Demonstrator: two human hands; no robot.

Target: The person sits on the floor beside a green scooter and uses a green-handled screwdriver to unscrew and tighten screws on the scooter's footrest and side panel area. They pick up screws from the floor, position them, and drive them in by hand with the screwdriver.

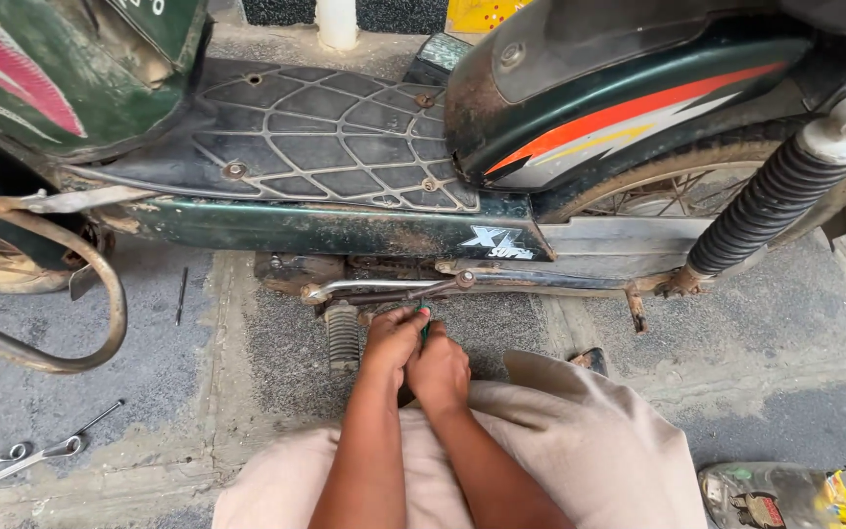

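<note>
A dark green moped [345,230] fills the upper part, its ribbed footboard [315,132] at 12 o'clock. Below it, the left hand [393,338] and right hand [440,370] press together, both clenched on a green-handled tool [424,318] under the frame. Two spanners [12,462] lie at 8 o'clock.

To your left, two spanners [12,462] lie on the concrete floor [198,392], with a thin metal rod [181,295] further up, near the curved crash guard [80,294]. At your right, a crumpled plastic bottle [795,496] rests on the ground, below the black coiled shock absorber [771,201]. A white post [337,22] stands beyond the ribbed footboard [315,137].
</note>
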